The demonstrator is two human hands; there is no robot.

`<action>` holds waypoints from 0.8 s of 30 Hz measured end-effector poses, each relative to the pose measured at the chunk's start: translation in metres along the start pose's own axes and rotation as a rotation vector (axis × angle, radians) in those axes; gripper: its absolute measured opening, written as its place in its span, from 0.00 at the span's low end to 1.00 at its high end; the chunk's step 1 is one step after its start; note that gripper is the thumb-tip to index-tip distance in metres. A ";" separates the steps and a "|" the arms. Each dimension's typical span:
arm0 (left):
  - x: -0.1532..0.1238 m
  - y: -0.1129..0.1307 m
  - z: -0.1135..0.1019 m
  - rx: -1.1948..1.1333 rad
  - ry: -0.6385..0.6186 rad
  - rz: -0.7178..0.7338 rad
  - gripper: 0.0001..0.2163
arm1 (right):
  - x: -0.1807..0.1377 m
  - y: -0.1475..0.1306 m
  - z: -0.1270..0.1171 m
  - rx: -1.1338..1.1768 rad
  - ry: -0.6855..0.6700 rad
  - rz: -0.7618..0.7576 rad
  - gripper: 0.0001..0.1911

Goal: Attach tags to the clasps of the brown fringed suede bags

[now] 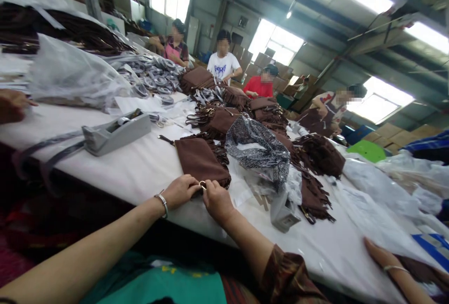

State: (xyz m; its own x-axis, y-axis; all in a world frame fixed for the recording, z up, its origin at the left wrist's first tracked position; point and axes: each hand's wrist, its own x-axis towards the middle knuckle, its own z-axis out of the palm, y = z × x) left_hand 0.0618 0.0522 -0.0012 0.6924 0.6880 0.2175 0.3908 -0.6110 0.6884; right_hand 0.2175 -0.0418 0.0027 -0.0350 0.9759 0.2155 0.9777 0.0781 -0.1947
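Observation:
A brown fringed bag [199,156] lies flat on the white-covered table [119,173], close to its front edge. At the bag's near corner, my left hand [179,192] pinches a small gold-coloured metal ring [202,185] between thumb and fingers. My right hand [218,202] grips the same ring from the other side, its fingers closed beside the bag. Whether the ring is joined to the bag is hidden by my fingers. A strap with a dark clasp [165,139] sticks out from the bag's far left corner.
Left of the bag stands a grey tape dispenser [117,133]; another dispenser [285,215] is at right. Crumpled patterned wrap [259,147] and piled brown bags [224,121] lie beyond. A co-worker's hand [380,255] is at right, another hand [14,105] at left. Several people work across the table.

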 end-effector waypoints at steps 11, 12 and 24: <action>-0.009 0.006 0.009 0.025 0.148 -0.079 0.12 | 0.003 -0.004 0.013 0.163 0.116 0.069 0.08; -0.010 0.006 0.010 0.027 0.149 -0.074 0.12 | 0.002 -0.005 0.013 0.165 0.108 0.071 0.08; -0.013 0.009 0.015 0.065 0.148 -0.026 0.12 | -0.003 -0.001 0.007 0.168 -0.018 0.087 0.06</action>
State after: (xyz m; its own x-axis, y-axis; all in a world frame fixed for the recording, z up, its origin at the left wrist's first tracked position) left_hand 0.0651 0.0325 -0.0081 0.5863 0.7513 0.3029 0.4494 -0.6128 0.6501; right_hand 0.2155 -0.0430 -0.0046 0.0430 0.9838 0.1743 0.9288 0.0249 -0.3697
